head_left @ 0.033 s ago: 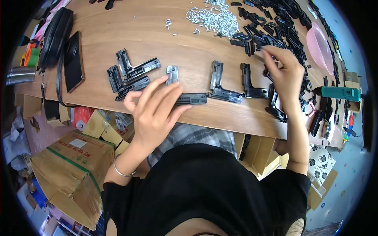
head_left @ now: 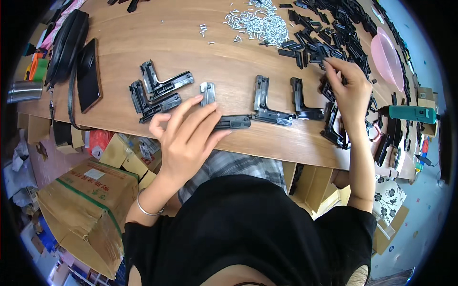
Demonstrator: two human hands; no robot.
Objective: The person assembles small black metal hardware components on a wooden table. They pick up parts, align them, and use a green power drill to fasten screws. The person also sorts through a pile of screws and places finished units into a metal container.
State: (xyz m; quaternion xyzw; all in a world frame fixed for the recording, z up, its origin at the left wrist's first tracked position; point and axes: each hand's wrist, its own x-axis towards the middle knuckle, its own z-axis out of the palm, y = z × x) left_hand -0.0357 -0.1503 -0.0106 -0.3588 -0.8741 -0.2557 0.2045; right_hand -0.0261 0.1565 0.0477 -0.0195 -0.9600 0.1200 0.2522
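Observation:
My left hand [head_left: 187,136] lies with fingers spread over a black L-shaped bracket [head_left: 234,122], touching it and hiding its corner. At the edge of the heap of small black parts [head_left: 329,40], my right hand [head_left: 353,88] is closed, thumb and forefinger together. Whatever is between those fingertips is too small to make out. Left of my left hand lie two more L-shaped brackets, one farther back [head_left: 168,85] and one nearer [head_left: 160,107]. To its right lie another bracket [head_left: 274,117], one beside it [head_left: 311,113], and one by my right wrist [head_left: 334,137].
A pile of small silver screws [head_left: 262,26] lies at the back middle. A pink basin [head_left: 386,57] and a teal power screwdriver [head_left: 412,114] stand at the right. A phone [head_left: 89,76] and a black case [head_left: 69,45] lie left. Below the table edge sits a cardboard box [head_left: 90,209].
My right hand has shifted slightly right and nearer to me beside the heap, its fingertips drawing together. My left hand stays over the bracket.

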